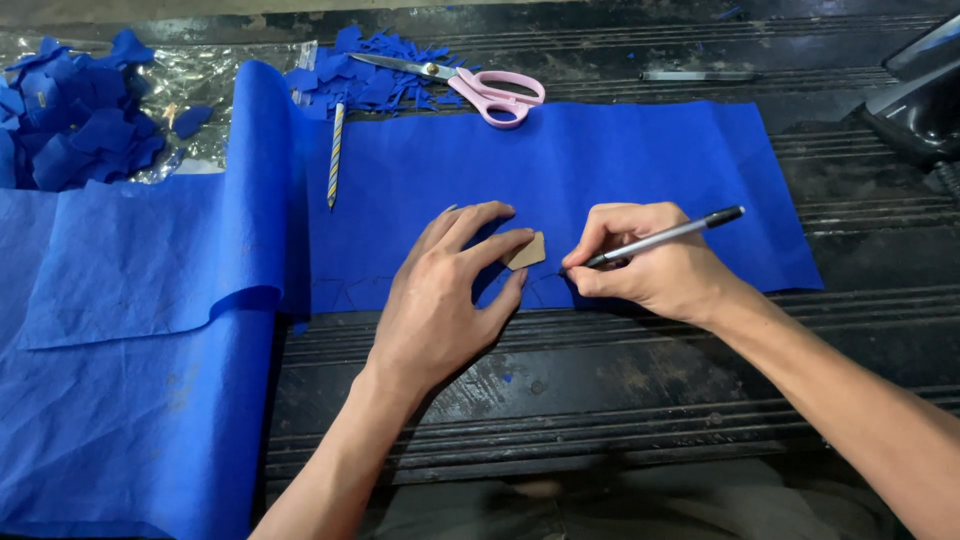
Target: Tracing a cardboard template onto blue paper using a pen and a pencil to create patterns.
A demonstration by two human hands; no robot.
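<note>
Tan cardboard, cut to a small five-sided template [526,251], lies flat on a long sheet of bright blue fabric [560,170], pinned there by the left hand [440,295]. That hand is spread and arched over the piece, its thumb and fingertips pressing down on the template's left edge and corners, so it is bearing on the card rather than closed around it. Just to the right, the right hand [655,265] is closed in a writing grip around a slim grey pen with a black cap end [665,238]. The pen slants up to the right, and its tip meets the fabric just beside the template's right edge. The template thus sits between the two hands, touching the left fingers and nearly touching the pen tip.

Faint drawn outlines show on the fabric to the left of the hands, near the sheet's front edge. The fabric lies across a dark, ridged, worn work surface [600,380] and folds over itself at the left. Farther back, a striped pencil [336,155] rests on the blue sheet, and pink-handled scissors [480,88] lie among blue fabric scraps [370,75]. More cut blue pieces [75,120] are heaped on clear plastic at the far left.
</note>
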